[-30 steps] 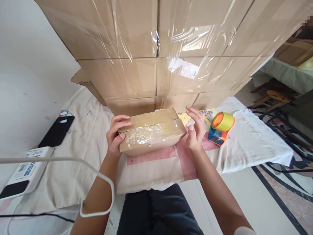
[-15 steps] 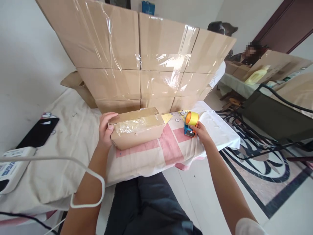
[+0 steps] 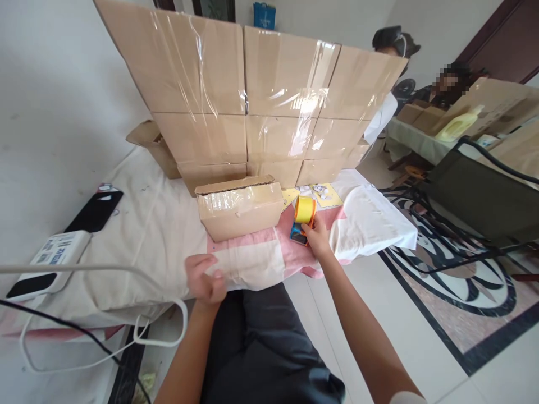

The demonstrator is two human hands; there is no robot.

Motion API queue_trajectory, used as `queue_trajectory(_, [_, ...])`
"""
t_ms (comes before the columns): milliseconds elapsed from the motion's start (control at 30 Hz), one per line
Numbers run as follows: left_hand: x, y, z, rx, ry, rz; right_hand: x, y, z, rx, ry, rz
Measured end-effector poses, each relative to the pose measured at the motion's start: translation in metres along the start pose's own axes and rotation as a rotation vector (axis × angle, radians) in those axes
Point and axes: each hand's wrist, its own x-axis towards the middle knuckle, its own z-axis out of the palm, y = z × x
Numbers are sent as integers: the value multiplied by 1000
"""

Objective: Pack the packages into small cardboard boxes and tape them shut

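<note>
A small cardboard box (image 3: pixel 244 216) stands on the cloth-covered table, clear tape crumpled over its upper left part and a top flap slightly raised. My left hand (image 3: pixel 205 279) is in front of it at the table's near edge, apart from the box. Its fingers are loosely curled with a gap to the thumb, and I see nothing in them. My right hand (image 3: pixel 319 238) grips a tape dispenser (image 3: pixel 300 233), blue and orange with a yellow roll, just right of the box and low over the cloth. The palm side of the right hand is hidden.
Behind the box rises a wall of taped cardboard boxes (image 3: pixel 275 92). An open carton (image 3: pixel 158 148) stands at its left. A black slab (image 3: pixel 95 211) and a white device (image 3: pixel 54 261) lie on the left, near a white cable (image 3: pixel 181 320). A folding chair (image 3: pixel 480 174) and two people are at right.
My left hand has let go of the box and drawn back toward me. My right hand has moved left with the tape dispenser, closer to the box.
</note>
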Motion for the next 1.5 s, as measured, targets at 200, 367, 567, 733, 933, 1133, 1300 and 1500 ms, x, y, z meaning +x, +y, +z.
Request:
queue_trajectory(200, [-8, 48, 66, 38, -491, -9, -1, -5, 6, 63, 43, 23])
queue_trajectory(367, [12, 51, 115, 179, -815, -188, 0, -2, 7, 29, 76, 30])
queue_trajectory(567, [19, 43, 153, 251, -1026, -239, 3, 1, 4, 67, 65, 53])
queue_trajectory(733, [16, 46, 165, 286, -965, -322, 3, 1, 4, 68, 77, 41])
queue_trajectory(933, [18, 45, 165, 255, -979, -360, 2, -2, 7, 23, 121, 51])
queue_trajectory(1133, [18, 43, 172, 48, -891, -553, -2, -2, 9, 41, 97, 48])
queue_trajectory(1300, [18, 37, 177, -405, -620, -757, -6, -6, 11, 19, 94, 9])
queue_trajectory(1500, [23, 33, 169, -753, -536, -977, -9, -5, 12, 64, -11, -42])
